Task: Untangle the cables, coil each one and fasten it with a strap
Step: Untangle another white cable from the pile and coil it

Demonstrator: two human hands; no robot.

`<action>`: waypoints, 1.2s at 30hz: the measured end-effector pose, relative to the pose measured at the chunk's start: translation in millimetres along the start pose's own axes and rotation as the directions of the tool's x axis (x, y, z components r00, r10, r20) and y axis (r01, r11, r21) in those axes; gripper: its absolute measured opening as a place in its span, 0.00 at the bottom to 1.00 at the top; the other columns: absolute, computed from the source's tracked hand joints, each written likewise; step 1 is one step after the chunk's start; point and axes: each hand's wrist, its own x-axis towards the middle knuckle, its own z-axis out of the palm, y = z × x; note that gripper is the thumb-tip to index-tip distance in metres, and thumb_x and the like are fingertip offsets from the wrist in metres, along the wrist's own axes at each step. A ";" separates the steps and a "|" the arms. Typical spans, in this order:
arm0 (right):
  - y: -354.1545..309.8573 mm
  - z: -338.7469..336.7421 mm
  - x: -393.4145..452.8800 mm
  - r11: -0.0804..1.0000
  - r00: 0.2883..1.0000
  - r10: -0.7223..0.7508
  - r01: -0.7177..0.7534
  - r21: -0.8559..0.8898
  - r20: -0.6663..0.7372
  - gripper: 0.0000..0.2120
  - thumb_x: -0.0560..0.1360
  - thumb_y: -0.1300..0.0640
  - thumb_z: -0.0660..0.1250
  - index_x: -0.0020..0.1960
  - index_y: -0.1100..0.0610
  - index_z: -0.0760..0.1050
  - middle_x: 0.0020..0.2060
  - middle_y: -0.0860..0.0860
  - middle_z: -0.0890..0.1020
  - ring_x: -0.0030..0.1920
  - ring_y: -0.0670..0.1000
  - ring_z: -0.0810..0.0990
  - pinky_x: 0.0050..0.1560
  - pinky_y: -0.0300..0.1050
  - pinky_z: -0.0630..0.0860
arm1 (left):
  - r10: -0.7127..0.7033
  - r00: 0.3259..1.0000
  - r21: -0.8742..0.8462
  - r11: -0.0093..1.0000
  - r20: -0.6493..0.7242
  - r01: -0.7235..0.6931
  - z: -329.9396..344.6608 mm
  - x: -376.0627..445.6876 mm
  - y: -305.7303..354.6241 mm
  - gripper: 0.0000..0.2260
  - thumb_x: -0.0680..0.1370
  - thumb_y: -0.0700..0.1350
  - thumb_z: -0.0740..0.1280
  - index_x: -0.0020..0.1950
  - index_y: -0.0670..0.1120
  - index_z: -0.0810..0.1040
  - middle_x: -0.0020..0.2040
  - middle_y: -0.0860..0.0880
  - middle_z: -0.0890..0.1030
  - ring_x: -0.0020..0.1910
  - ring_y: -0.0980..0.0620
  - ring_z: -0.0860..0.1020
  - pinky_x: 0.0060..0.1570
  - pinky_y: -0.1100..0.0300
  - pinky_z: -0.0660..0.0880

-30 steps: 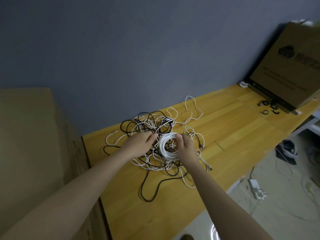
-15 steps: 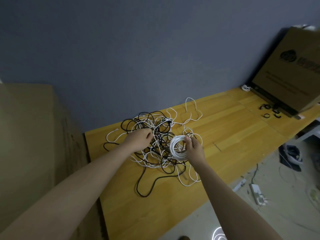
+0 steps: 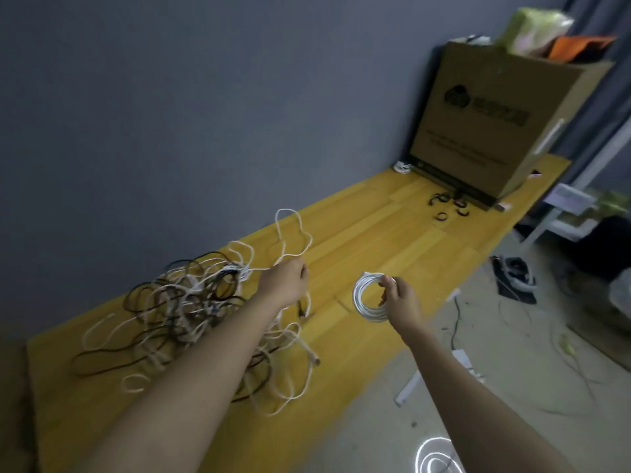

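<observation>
Right hand [image 3: 397,298] now grips the white coil [image 3: 367,297] lifted clear of the tangle [image 3: 191,312], lower centre of frame; a second ago it sat in the pile. Left hand [image 3: 286,281] curled, apparently on a white strand. Straps [image 3: 450,208] wait upper right on the table [image 3: 375,233]: fastening likely next.

The right hand [image 3: 397,298] pinches a white coiled cable [image 3: 367,297] and holds it above the wooden table [image 3: 375,233], apart from the tangle of black and white cables [image 3: 191,302] at the left. The left hand [image 3: 288,281] is curled over the tangle's right edge, by a white loop. Several black straps [image 3: 450,208] lie farther along the table before a cardboard box [image 3: 491,117].
</observation>
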 end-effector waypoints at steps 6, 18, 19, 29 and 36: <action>42.3 -117.5 81.7 0.999 0.996 0.019 -0.024 -0.049 -0.092 0.12 0.82 0.50 0.56 0.48 0.55 0.75 0.32 0.50 0.75 0.32 0.47 0.73 0.28 0.34 0.67 | 0.015 1.000 -0.111 0.994 0.005 -0.015 43.4 80.0 123.1 0.10 0.82 0.50 0.56 0.53 0.46 0.74 0.51 0.46 0.80 0.46 0.43 0.78 0.37 0.56 0.67; 112.4 -241.3 275.5 0.995 0.987 0.092 -0.096 -0.023 -0.132 0.14 0.82 0.50 0.55 0.53 0.56 0.76 0.36 0.49 0.76 0.36 0.47 0.74 0.34 0.42 0.68 | 0.011 0.997 -0.217 0.976 0.079 0.006 125.6 254.0 281.4 0.10 0.83 0.49 0.56 0.56 0.46 0.74 0.51 0.47 0.80 0.45 0.44 0.77 0.38 0.55 0.69; 116.9 -245.8 300.4 0.995 0.989 0.091 -0.095 -0.028 -0.117 0.14 0.82 0.50 0.55 0.54 0.56 0.76 0.36 0.49 0.76 0.36 0.47 0.74 0.34 0.42 0.68 | 0.002 0.997 -0.217 0.976 0.079 0.015 133.3 275.7 287.7 0.10 0.82 0.48 0.56 0.56 0.47 0.74 0.52 0.47 0.80 0.45 0.43 0.78 0.38 0.55 0.69; 157.8 -281.7 526.0 0.987 0.988 0.149 -0.151 -0.057 -0.033 0.14 0.82 0.49 0.55 0.54 0.56 0.76 0.37 0.49 0.77 0.37 0.47 0.74 0.33 0.42 0.67 | -0.148 0.973 -0.219 0.958 0.179 0.186 192.8 482.9 347.0 0.07 0.83 0.46 0.56 0.54 0.48 0.72 0.51 0.46 0.80 0.36 0.46 0.75 0.31 0.58 0.66; 192.9 -285.7 646.5 0.990 0.984 0.081 -0.061 -0.128 0.158 0.11 0.82 0.51 0.56 0.47 0.53 0.74 0.32 0.48 0.74 0.29 0.40 0.71 0.30 0.37 0.67 | -0.259 0.945 -0.198 0.934 0.200 0.298 237.8 586.5 381.9 0.06 0.83 0.44 0.56 0.54 0.48 0.72 0.49 0.48 0.79 0.29 0.50 0.70 0.27 0.59 0.61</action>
